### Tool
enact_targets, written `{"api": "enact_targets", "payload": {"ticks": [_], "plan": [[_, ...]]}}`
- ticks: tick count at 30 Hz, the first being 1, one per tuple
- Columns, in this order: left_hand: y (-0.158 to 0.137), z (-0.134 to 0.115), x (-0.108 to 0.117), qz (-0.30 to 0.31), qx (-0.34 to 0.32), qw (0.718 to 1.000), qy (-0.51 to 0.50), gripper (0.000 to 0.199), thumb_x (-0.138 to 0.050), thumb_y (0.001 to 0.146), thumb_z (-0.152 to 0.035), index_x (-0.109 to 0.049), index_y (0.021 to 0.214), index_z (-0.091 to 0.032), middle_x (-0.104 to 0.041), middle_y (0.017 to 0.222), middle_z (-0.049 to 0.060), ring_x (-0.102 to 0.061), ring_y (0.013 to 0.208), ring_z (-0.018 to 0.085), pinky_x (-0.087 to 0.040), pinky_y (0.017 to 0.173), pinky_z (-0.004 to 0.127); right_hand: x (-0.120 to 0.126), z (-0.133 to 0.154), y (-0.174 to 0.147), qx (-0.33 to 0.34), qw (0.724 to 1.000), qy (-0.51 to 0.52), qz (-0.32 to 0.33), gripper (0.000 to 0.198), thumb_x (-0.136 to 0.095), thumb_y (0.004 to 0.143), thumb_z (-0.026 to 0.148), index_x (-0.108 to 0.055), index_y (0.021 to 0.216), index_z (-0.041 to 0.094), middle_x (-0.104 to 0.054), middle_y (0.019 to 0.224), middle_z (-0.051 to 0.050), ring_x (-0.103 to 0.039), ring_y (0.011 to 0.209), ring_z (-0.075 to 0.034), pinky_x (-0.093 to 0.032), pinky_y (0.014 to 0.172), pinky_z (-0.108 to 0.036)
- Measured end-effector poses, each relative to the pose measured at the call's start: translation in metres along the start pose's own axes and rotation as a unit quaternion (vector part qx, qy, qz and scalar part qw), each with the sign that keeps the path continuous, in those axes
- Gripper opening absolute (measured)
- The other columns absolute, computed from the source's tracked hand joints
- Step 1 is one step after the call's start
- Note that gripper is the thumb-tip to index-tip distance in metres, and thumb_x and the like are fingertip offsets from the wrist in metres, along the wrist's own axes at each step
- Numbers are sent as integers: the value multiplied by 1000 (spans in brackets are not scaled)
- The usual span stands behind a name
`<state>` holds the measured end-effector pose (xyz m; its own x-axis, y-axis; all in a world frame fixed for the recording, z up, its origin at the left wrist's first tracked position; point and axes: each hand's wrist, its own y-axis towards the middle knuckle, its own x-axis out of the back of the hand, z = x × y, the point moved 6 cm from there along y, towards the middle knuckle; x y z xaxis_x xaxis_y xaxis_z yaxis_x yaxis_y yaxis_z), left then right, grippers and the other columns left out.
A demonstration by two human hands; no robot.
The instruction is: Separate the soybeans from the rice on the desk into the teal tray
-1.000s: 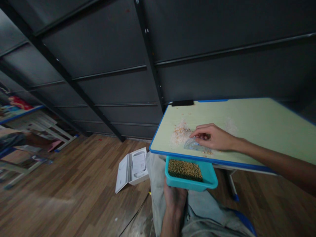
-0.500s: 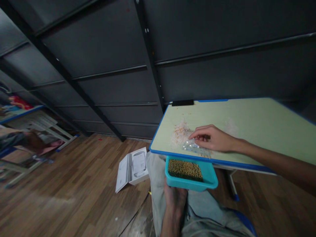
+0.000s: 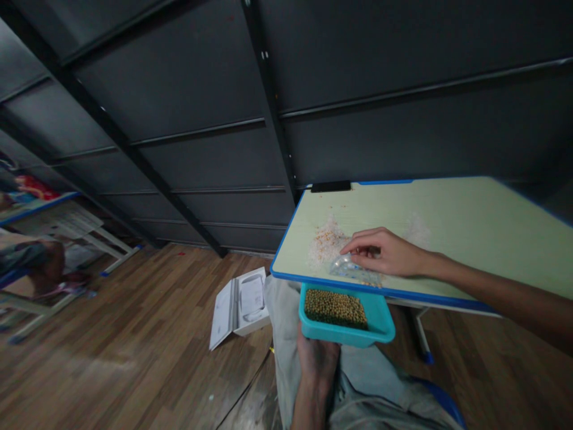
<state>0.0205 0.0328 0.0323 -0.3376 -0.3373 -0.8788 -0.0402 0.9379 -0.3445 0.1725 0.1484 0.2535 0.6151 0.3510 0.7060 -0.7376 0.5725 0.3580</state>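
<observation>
My left hand [image 3: 317,358] grips a turquoise plastic container [image 3: 380,322] from below, just under the front edge of the table. Inside it lie yellowish soybeans [image 3: 344,306] with darker green beans along the near side. My right hand [image 3: 385,252] rests over the tabletop, thumb and fingers pinched on a clear plastic bag [image 3: 344,266]. The bag lies flat near the blue front edge, with some yellow bits at its right end. Beside my right fingertips spreads a pile of white grains mixed with orange-yellow bits [image 3: 326,242].
The pale green table [image 3: 470,227] has a blue rim. A fainter patch of white grains [image 3: 417,230] lies behind my right wrist. A black flat object [image 3: 330,186] sits at the back edge. An open white box [image 3: 239,304] and a cable [image 3: 246,388] are on the floor. Another person's leg [image 3: 54,266] shows at left.
The clear bag and my right fingers have shifted very slightly left. The container and my left hand stay put. At far left, the other person's leg has moved.
</observation>
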Motion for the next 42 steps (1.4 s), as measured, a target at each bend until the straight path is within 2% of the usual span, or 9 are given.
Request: {"api": "enact_targets", "payload": {"ticks": [7,11,15,18,22,29,36,42], "plan": [[0,1,1,-14,-2,1000,-2,39,-51,99,-37,-70,129,-22,-73,132,9,-59,133,30,-44,118,48,-1,1,0,2,1000,9,4,21,-63,96,23,-77,111,16,-72,89,-5,-60,67,-13,-46,61,-26],[1,1,0,-17,-8,1000,-1,38,-50,99,-35,-70,130,-23,-74,131,7,-61,132,29,-44,118,49,-3,2,-1,9,1000,16,16,22,-62,97,24,-76,112,16,-73,94,-7,-63,74,-14,-48,65,-27],[1,0,-6,19,-10,1000,7,41,-53,98,-36,-66,134,-23,-70,138,8,-57,136,29,-44,118,48,-4,3,-1,13,999,22,23,23,-62,97,25,-76,113,16,-73,96,-8,-65,78,-16,-49,67,-29],[1,0,-9,42,-10,999,5,41,-54,98,-35,-66,135,-24,-67,141,8,-55,138,29,-44,118,47,0,3,-1,12,1000,16,2,22,-62,97,25,-77,111,17,-72,93,-7,-63,75,-15,-48,65,-28],[1,0,-4,19,-12,1000,1,38,-54,97,-33,-69,130,-23,-71,136,8,-58,135,28,-44,117,48,2,-2,-1,-15,1000,7,-17,21,-62,96,24,-77,109,17,-71,91,-6,-61,72,-15,-46,60,-28],[-1,1,1,-11,6,1000,-3,38,-51,98,-33,-69,130,-25,-75,129,7,-61,131,27,-44,117,48,-1,-5,-1,-22,1000,10,-2,21,-62,96,23,-76,110,17,-71,91,-6,-61,73,-14,-47,63,-28],[-1,0,-6,6,-4,1000,-7,39,-53,97,-34,-69,130,-22,-72,134,8,-60,133,28,-44,117,47,-3,-1,-2,-5,1000,17,14,20,-63,96,24,-76,110,17,-73,95,-7,-63,76,-15,-47,63,-27],[3,1,-9,53,-14,998,17,40,-52,97,-34,-66,134,-24,-67,142,7,-56,138,30,-46,115,45,-5,1,-2,4,999,23,25,21,-62,97,24,-75,111,16,-73,97,-8,-65,77,-15,-49,64,-27]]}}
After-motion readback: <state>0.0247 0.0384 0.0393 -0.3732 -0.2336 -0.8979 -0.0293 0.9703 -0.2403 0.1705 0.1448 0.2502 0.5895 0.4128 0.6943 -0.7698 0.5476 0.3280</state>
